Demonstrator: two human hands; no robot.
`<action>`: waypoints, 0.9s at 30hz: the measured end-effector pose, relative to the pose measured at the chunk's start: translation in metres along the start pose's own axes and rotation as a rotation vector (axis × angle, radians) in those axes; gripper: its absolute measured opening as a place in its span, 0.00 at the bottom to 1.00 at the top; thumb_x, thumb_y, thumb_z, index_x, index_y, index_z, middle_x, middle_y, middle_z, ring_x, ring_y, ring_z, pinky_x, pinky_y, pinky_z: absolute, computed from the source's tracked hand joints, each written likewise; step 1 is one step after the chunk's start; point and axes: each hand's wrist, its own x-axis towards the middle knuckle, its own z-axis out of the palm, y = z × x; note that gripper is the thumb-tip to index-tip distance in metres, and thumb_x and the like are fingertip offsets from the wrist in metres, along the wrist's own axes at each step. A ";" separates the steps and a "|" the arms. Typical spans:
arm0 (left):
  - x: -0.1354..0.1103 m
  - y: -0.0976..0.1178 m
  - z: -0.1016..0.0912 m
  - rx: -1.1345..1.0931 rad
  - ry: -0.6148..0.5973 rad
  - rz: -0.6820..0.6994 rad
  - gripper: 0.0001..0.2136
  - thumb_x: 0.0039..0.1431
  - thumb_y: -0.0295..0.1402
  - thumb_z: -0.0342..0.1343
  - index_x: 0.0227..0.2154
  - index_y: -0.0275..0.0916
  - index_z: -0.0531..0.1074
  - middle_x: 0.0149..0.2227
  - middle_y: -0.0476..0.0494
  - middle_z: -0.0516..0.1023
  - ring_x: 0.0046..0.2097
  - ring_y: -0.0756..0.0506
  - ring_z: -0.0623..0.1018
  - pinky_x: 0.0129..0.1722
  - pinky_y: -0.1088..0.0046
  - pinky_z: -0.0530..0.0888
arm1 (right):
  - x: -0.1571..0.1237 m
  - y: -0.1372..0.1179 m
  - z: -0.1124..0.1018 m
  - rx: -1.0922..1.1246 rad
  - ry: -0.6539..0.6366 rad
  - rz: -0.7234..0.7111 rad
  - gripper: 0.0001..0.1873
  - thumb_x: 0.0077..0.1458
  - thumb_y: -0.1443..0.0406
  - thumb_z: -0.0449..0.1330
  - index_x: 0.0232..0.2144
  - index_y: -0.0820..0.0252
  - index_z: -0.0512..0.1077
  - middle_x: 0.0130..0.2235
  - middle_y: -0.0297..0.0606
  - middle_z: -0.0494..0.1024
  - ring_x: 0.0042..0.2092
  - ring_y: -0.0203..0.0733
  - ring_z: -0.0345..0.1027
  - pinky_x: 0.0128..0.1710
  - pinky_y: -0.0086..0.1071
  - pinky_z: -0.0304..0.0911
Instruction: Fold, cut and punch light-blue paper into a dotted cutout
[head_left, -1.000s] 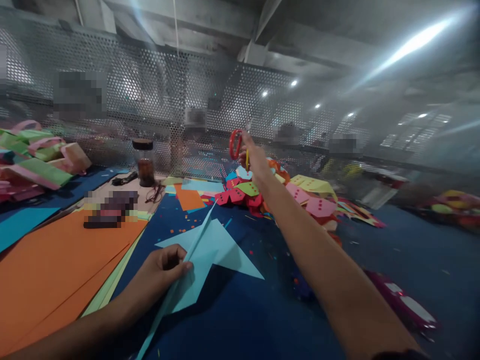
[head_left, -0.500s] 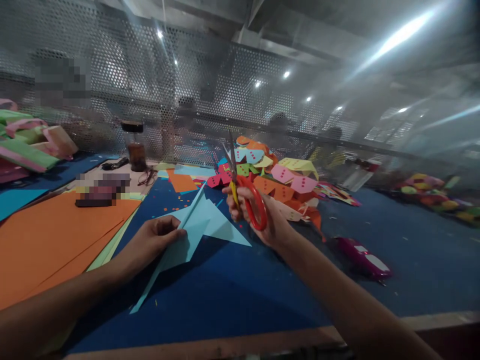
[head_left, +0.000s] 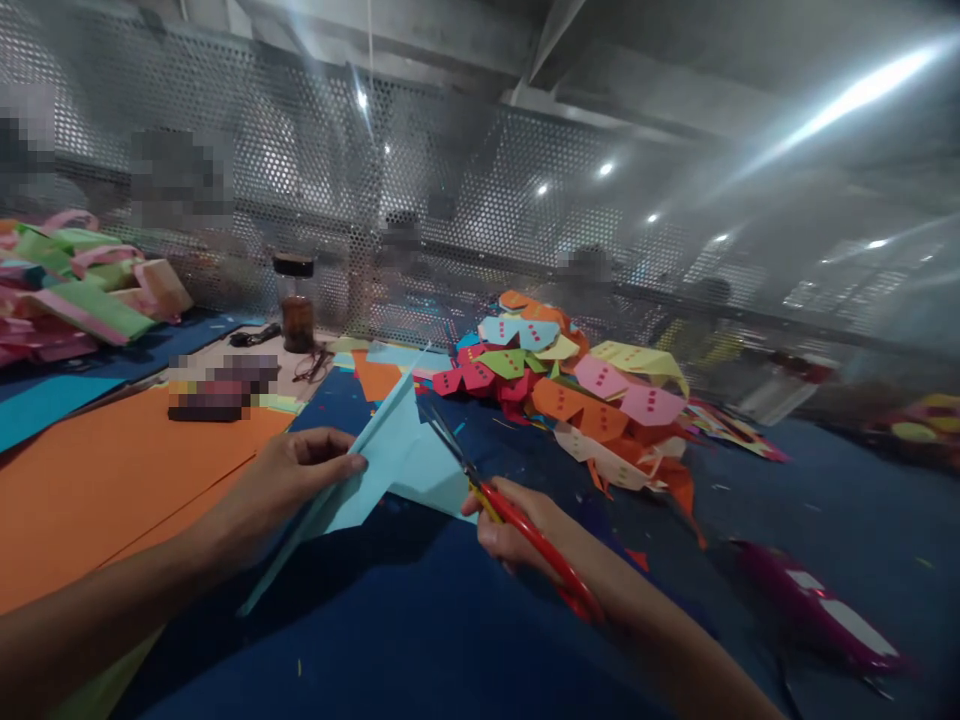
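A folded sheet of light blue paper point(head_left: 375, 485) is pinched between the thumb and fingers of my left hand point(head_left: 311, 465), held up at a slant over the blue table. My right hand point(head_left: 525, 525) grips a pair of scissors point(head_left: 525, 530) with red and yellow handles. The blades point up and left, close to the right side of the blue paper; whether they touch it I cannot tell. Behind the held part, more light blue paper point(head_left: 435, 470) spreads out toward the scissors.
A pile of colourful cut paper shapes point(head_left: 600, 390) lies beyond my right hand. At right is a purple pouch-like item point(head_left: 832, 610). Orange sheets point(head_left: 135, 480) cover the left side. A dark-lidded jar point(head_left: 296, 305) stands behind, before a perforated metal screen point(head_left: 465, 160).
My right hand has lowered the scissors, and their blades have swung from pointing upward to slanting left toward the paper. My left hand keeps its pinch. The camera view has shifted left.
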 end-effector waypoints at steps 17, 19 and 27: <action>0.005 0.014 -0.006 0.066 0.169 0.221 0.12 0.49 0.39 0.68 0.31 0.39 0.74 0.30 0.49 0.76 0.32 0.49 0.73 0.30 0.75 0.67 | -0.017 -0.011 0.004 -0.036 -0.031 0.144 0.21 0.54 0.47 0.65 0.37 0.57 0.70 0.31 0.32 0.67 0.26 0.32 0.62 0.25 0.28 0.57; 0.006 0.014 -0.006 0.048 0.176 0.221 0.13 0.48 0.39 0.69 0.32 0.39 0.73 0.29 0.50 0.75 0.31 0.50 0.72 0.29 0.76 0.67 | -0.017 -0.014 0.004 -0.030 -0.059 0.149 0.23 0.53 0.46 0.65 0.36 0.58 0.69 0.30 0.31 0.66 0.27 0.31 0.61 0.25 0.27 0.58; 0.004 0.015 -0.005 -0.028 0.171 0.147 0.17 0.46 0.36 0.71 0.34 0.39 0.70 0.27 0.53 0.75 0.28 0.53 0.71 0.25 0.80 0.64 | -0.015 -0.015 0.005 -0.097 -0.142 0.207 0.26 0.52 0.46 0.65 0.37 0.61 0.66 0.31 0.29 0.65 0.27 0.29 0.60 0.26 0.24 0.62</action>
